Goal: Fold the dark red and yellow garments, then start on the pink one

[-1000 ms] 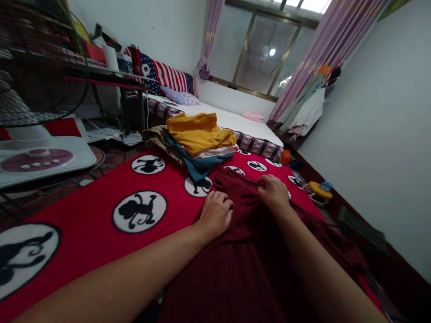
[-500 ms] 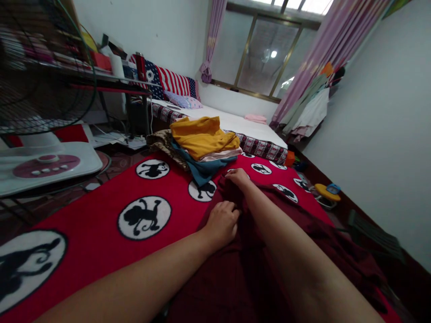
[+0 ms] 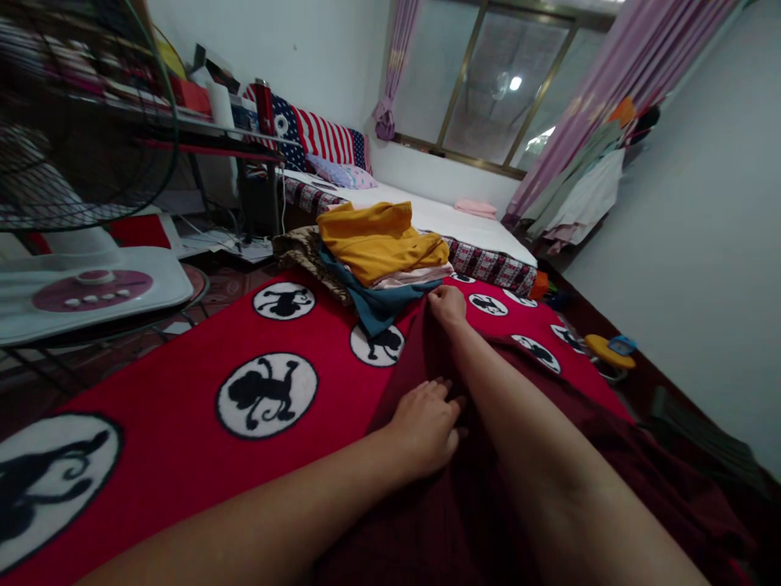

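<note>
The right hand point(image 3: 448, 306) is pinching a maroon garment point(image 3: 440, 517), the left hand point(image 3: 425, 425) resting loosely on it; folded clothes point(image 3: 381, 246) are lying near the monkey-print blanket point(image 3: 176, 395)'s far edge.

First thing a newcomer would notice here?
The red monkey-print blanket spreads across the left foreground. A mustard-yellow garment tops the clothes pile toward the blanket's far end. At lower centre, the left hand rests on a dark maroon garment; the right hand grips its far end.
</note>
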Available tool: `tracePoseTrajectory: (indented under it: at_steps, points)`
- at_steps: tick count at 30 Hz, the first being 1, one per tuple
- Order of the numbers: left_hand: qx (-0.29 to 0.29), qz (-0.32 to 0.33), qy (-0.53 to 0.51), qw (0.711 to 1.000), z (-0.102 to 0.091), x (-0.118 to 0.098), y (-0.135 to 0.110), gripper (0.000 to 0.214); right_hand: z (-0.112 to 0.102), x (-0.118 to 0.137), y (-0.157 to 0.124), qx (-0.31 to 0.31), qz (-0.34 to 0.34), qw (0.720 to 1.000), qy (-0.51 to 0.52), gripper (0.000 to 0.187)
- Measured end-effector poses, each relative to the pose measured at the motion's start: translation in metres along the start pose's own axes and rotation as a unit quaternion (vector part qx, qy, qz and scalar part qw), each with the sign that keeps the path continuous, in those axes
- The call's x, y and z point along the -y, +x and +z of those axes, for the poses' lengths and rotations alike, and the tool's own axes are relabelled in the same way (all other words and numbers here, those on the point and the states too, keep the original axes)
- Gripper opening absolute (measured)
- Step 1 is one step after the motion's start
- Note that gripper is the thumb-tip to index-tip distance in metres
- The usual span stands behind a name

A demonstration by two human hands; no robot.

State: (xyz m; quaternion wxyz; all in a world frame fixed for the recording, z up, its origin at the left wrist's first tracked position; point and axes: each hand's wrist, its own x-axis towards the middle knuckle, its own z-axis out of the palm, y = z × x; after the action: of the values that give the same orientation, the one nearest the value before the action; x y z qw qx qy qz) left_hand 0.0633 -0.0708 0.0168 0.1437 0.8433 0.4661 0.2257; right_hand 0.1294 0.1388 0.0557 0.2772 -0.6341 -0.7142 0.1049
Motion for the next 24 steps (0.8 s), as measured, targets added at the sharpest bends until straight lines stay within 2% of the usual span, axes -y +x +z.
tracePoseTrajectory:
  at_steps: [4, 6, 8, 11, 13, 15, 17, 20, 22, 24]
  points:
    - [-0.015, 0.016, -0.054, 0.998, 0.003, 0.012, 0.002, 0.051, 0.002, -0.002, -0.005, 0.094, -0.011, 0.994, 0.048, 0.014]
    - [-0.022, 0.006, -0.077, 0.997, 0.004, 0.017, 0.003, 0.048, -0.008, -0.002, -0.013, 0.13, -0.02, 0.988, 0.076, 0.023]
    - [-0.026, 0.002, -0.106, 0.994, 0.004, 0.023, 0.006, 0.045, -0.024, -0.004, -0.03, 0.132, -0.047, 0.985, 0.105, 0.036]
    - [-0.017, 0.021, -0.167, 0.986, 0.001, 0.035, 0.012, 0.049, -0.051, -0.012, -0.078, 0.085, -0.168, 0.971, 0.146, 0.035]
    - [0.004, 0.034, -0.222, 0.975, -0.004, 0.045, 0.017, 0.052, -0.069, -0.018, -0.123, 0.077, -0.28, 0.945, 0.149, 0.033]
    - [0.018, 0.044, -0.289, 0.956, -0.008, 0.052, 0.02, 0.051, -0.085, -0.022, -0.172, 0.124, -0.387, 0.906, 0.115, 0.035]
    - [0.02, 0.044, -0.361, 0.931, -0.011, 0.058, 0.023, 0.052, -0.097, -0.023, -0.216, 0.185, -0.463, 0.864, 0.064, 0.042]
    - [0.026, 0.034, -0.42, 0.906, -0.011, 0.061, 0.024, 0.058, -0.098, -0.024, -0.265, 0.249, -0.494, 0.833, 0.012, 0.054]
    - [0.027, 0.034, -0.426, 0.904, -0.01, 0.061, 0.023, 0.058, -0.088, -0.028, -0.283, 0.25, -0.495, 0.832, 0.003, 0.054]
    - [0.021, 0.034, -0.425, 0.904, -0.009, 0.061, 0.022, 0.056, -0.077, -0.033, -0.291, 0.228, -0.49, 0.841, 0.013, 0.044]
